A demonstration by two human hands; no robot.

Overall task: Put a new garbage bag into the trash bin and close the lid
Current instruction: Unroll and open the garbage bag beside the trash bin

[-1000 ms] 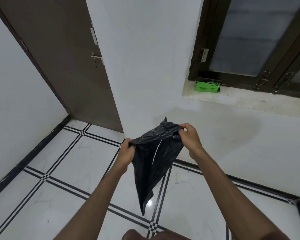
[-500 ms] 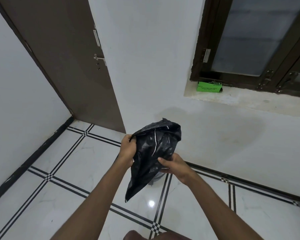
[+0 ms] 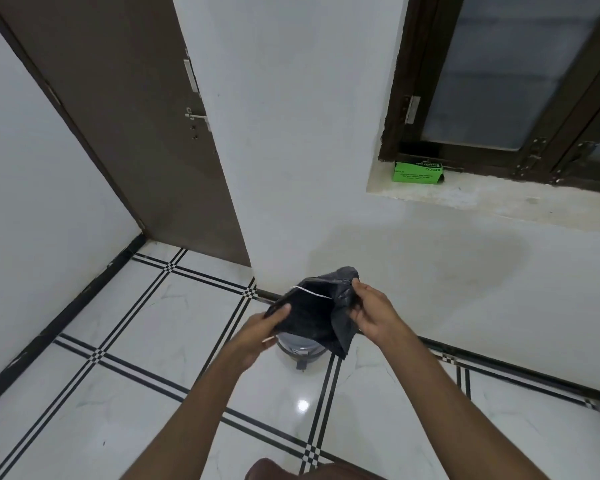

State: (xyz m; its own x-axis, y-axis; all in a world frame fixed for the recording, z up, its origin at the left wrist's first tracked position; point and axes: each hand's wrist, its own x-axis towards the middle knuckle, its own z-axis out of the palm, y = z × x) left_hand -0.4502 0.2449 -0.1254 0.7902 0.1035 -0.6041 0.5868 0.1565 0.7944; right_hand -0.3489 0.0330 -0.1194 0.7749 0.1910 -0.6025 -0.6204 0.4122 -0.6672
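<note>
1. left hand point(image 3: 262, 329), centre frame: fingers pinched on the near-left rim of the garbage bag point(image 3: 314, 311).
2. Bag mouth's held open just above the trash bin point(image 3: 300, 349), lower centre. Prob v light, floppy, slippery film, so grip the rim, not the body.
3. right hand point(image 3: 368, 311): fingers clamp the right rim w/ bunched plastic.

black garbage bag point(image 3: 309, 315), mouth spread open, just above the grey trash bin point(image 3: 300, 349).

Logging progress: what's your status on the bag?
Left hand and right hand both gripping bag, mouth spread open. Bag above bin, not in yet. Nothing blocking.
</note>
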